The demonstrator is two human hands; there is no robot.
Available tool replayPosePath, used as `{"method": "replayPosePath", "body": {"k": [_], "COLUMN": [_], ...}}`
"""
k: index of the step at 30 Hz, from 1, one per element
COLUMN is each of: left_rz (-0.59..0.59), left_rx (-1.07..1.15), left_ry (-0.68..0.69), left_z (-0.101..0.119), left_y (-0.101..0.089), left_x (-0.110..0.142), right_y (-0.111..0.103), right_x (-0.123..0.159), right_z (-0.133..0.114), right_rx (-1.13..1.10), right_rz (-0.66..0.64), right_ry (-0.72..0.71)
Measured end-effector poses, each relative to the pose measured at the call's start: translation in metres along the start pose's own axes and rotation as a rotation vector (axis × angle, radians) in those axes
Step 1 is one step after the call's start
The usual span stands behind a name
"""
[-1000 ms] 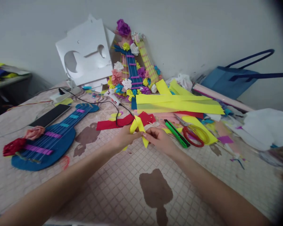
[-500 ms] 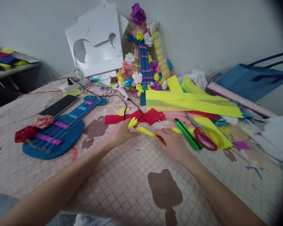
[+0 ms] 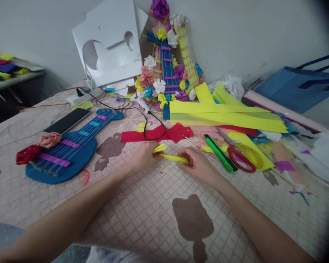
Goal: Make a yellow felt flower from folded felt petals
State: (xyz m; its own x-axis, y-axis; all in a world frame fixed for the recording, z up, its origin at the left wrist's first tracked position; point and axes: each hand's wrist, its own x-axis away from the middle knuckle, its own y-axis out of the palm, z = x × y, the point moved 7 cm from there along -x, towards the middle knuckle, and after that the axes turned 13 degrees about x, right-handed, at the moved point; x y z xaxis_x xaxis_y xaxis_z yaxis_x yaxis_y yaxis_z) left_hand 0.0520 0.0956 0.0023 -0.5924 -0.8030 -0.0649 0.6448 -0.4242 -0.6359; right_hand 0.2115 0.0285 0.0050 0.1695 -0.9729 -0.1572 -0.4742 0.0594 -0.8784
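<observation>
Fingers of the left hand [image 3: 143, 156] are curled closed around the folded end of a yellow strip [image 3: 174, 158], and those of the right hand [image 3: 200, 166] pinch its other end, with little gap showing in either grip. From where I stand, it spans between the hands over the middle of the surface [image 3: 142, 212], well in from the near edge. It looks like crepe paper: light, soft, easily creased and probably quick to tear, so I'd hold it gently, flat between fingertips, near both ends.
</observation>
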Motion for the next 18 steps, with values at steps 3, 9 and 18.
{"method": "replayPosePath", "body": {"k": [3, 9, 18], "left_rz": [0.003, 0.003, 0.034], "left_rx": [0.006, 0.005, -0.008], "left_ry": [0.002, 0.02, 0.037], "left_z": [0.0, 0.0, -0.002], "left_y": [0.0, 0.001, 0.001], "left_x": [0.0, 0.0, 0.001], "right_y": [0.001, 0.002, -0.003], "right_x": [0.0, 0.0, 0.01], "right_z": [-0.001, -0.003, -0.025], "right_rx": [-0.037, 0.011, 0.369], "right_rz": [0.01, 0.026, 0.053], "right_ry": [0.005, -0.018, -0.175]}}
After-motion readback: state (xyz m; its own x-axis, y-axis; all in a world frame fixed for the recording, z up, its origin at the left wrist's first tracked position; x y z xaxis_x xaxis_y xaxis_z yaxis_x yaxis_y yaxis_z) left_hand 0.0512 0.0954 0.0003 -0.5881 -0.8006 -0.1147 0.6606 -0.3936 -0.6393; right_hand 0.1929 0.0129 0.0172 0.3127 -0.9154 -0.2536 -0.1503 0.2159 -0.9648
